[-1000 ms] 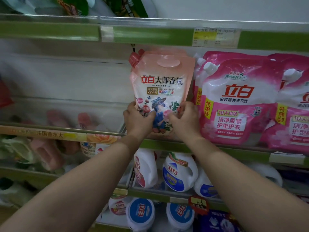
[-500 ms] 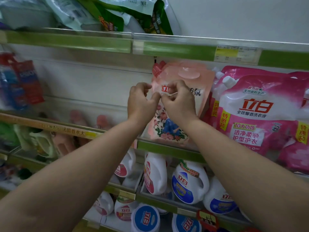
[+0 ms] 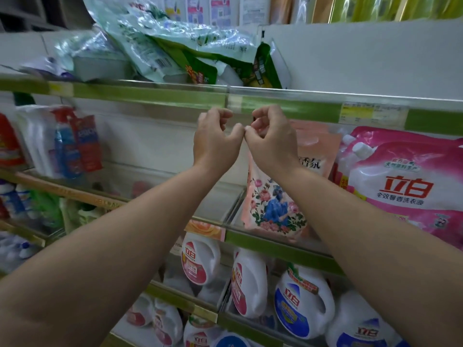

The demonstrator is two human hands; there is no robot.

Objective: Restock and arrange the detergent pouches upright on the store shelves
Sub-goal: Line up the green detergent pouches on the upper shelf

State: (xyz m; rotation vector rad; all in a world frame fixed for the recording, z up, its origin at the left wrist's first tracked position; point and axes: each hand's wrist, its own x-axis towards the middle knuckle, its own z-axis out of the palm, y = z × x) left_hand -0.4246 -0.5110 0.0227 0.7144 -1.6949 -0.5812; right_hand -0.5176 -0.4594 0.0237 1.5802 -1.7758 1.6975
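A peach detergent pouch (image 3: 273, 209) with a flower print stands upright on the middle shelf (image 3: 275, 244), leaning slightly left. Its top is hidden behind my right hand (image 3: 271, 144). My left hand (image 3: 215, 141) is just to the left of it, and the two thumbs touch. Both hands are raised to the level of the upper shelf's green edge (image 3: 150, 96), with fingers curled and nothing in them. They are in front of the pouch, apart from it. To the pouch's right stand large pink pouches (image 3: 406, 186), upright.
Green and white pouches (image 3: 160, 46) lie flat in a heap on the top shelf. White detergent bottles (image 3: 303, 304) fill the lower shelves. Spray bottles (image 3: 67, 144) stand at the far left of the middle shelf, with bare shelf between them and the peach pouch.
My hands let go of the peach pouch's lower part, moved up past its top and now hover higher, free of it. The view has tilted upward.
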